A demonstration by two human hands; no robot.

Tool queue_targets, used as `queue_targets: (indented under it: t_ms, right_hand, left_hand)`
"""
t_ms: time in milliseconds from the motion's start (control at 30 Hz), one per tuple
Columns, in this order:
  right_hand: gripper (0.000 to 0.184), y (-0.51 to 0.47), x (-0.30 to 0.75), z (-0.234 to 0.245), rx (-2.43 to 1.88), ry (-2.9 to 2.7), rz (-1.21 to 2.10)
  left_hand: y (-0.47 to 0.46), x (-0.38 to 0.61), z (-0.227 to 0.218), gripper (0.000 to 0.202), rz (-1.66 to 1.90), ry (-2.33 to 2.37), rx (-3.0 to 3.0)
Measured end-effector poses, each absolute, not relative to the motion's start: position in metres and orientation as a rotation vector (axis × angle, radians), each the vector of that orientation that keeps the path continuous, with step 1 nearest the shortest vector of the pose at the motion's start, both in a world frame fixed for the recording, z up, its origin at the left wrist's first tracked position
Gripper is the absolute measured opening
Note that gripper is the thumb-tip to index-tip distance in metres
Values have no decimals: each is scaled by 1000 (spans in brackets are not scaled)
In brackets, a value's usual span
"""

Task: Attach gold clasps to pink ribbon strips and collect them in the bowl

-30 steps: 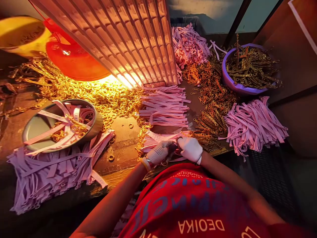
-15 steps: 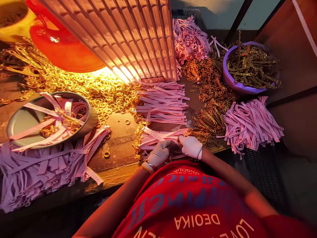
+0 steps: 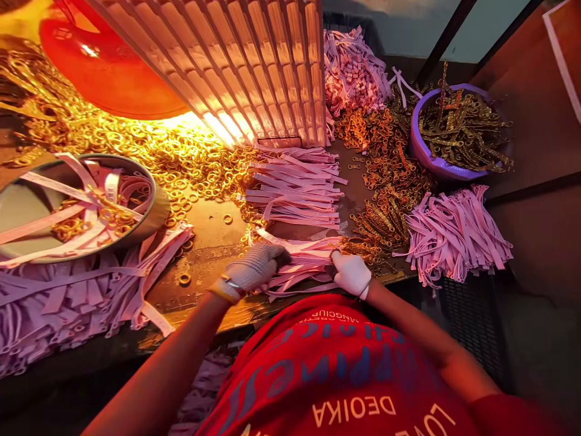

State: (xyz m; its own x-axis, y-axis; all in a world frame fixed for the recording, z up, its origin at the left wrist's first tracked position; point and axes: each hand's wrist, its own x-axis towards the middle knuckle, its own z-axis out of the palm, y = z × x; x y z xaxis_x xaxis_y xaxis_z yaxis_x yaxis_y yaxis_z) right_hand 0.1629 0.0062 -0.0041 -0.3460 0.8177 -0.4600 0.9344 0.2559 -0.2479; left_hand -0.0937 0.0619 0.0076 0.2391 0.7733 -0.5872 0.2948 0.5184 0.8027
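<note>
- Low in the view, just past my red shirt point(image 3: 354, 363), a row of flat pink straps point(image 3: 306, 260) lies crosswise near the front edge of the worktop point(image 3: 204, 263); both my gloved hands are at it.
- My left hand point(image 3: 256, 265), in a dotted knit glove, is at the row's left end, dark fingertips bent over the straps. I cannot tell whether they grip one.
- My right hand point(image 3: 350, 274), in a white glove, is at the right end, fingers curled inward; whatever they may pinch does not show.
- To handle these well, I judge it best to take one strap by its end, keeping its neighbours flat and parallel.
- Loose gold rings point(image 3: 213, 175) crowd the left and gold chain lengths point(image 3: 384, 224) lie close on the right, so short, level movements should avoid snagging either.
- Light pressure seems wise: the straps look thin and apt to slide over each other towards the front edge.
- Hidden: my palms, most of my fingers, and the strap ends beneath them.
- The ribbed panel point(image 3: 254, 72) covers the source of the bright glow at its foot.
- Cut off: the left side of the grey-green bowl point(image 3: 160, 212) and the top of the red container point(image 3: 104, 72).
- Lettering on the straps is too small to read.
</note>
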Motion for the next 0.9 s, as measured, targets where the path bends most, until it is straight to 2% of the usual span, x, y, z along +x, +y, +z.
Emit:
queue_targets:
  t_ms: [67, 167, 267, 367, 500, 633, 733, 900]
  right_hand:
    - [35, 0, 173, -11, 1702, 2279, -824]
    - [42, -9, 188, -15, 1765, 2351, -948]
    - [36, -11, 204, -10, 1811, 2489, -923]
    - [28, -5, 216, -6, 1840, 2568, -883]
    - [31, 18, 216, -9, 2137, 2302, -735]
    - [37, 43, 201, -18, 2039, 2034, -697]
    - [36, 46, 199, -26, 1948, 2091, -755]
    - [41, 26, 209, -29, 2129, 2320, -881]
  left_hand:
    - [62, -114, 7, 2, 380, 1448, 1142]
    - [51, -122, 2, 20, 473, 1547, 1080]
    - [38, -105, -3, 30, 602, 1424, 723]
    - [35, -77, -6, 24, 656, 1179, 267]
    - [43, -41, -5, 15, 562, 922, -161]
    - [50, -16, -7, 25, 515, 829, -200]
    - [50, -7, -12, 24, 492, 844, -165]
    - [45, -2, -20, 20, 535, 985, -77]
